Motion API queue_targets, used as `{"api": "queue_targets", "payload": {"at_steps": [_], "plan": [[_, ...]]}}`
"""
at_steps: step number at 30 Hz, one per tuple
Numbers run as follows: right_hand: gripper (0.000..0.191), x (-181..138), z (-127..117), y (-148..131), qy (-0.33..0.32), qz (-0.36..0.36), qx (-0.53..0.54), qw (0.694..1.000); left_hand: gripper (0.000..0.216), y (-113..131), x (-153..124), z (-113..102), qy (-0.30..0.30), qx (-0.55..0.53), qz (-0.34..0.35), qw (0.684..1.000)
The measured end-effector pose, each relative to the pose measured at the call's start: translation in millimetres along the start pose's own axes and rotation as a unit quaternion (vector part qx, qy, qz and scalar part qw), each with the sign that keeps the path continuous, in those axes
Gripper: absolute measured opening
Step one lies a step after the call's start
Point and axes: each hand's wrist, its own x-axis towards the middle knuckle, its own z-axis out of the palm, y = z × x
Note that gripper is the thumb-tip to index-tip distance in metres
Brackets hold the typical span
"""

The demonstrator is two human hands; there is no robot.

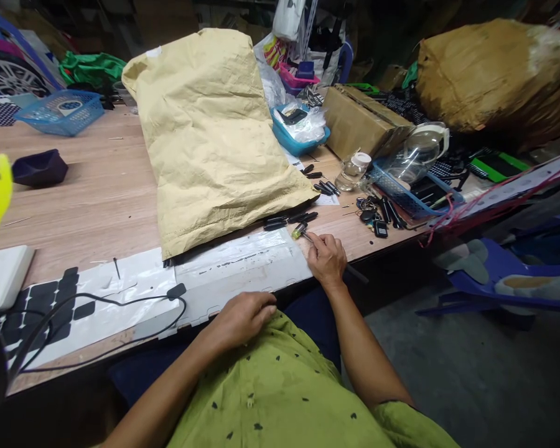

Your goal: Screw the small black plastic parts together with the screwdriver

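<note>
My right hand is at the table's front edge, its fingers closed on a small metal tool with a yellow-green end. The tool's far end points left, towards several black pen-like pieces. My left hand rests against my green shirt by the table edge, fingers curled together and nothing visible in it. In front of both hands lies a flat white packaging sheet. A large yellowish paper sack stands behind it, partly on the sheet.
Black pads on a white sheet and a black cable lie at left. To the right are a small jar, keys, a blue basket and a cardboard box. A purple chair stands beyond the table.
</note>
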Motion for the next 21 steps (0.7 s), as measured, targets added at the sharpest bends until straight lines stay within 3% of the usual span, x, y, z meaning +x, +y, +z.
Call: {"api": "queue_targets", "payload": {"at_steps": [4,10,15,21], "plan": [[0.04,-0.3,-0.8,-1.8,0.008,0.003,0.003,1.0,0.032,-1.2,34.0,-17.1,0.095,0.056,-0.01,0.994],[0.041,-0.7,-1.5,-3.1,0.005,0.005,0.005,1.0,0.027,-16.0,98.5,-31.9,0.262,0.135,-0.023,0.955],[0.041,-1.7,-1.9,-3.2,0.003,0.001,-0.008,1.0,0.019,-21.8,129.0,-37.9,0.283,0.189,-0.033,0.94],[0.045,-3.1,-1.5,-2.1,-0.004,-0.001,-0.005,1.0,0.014,-29.1,134.6,-35.0,0.301,0.187,-0.036,0.934]]}}
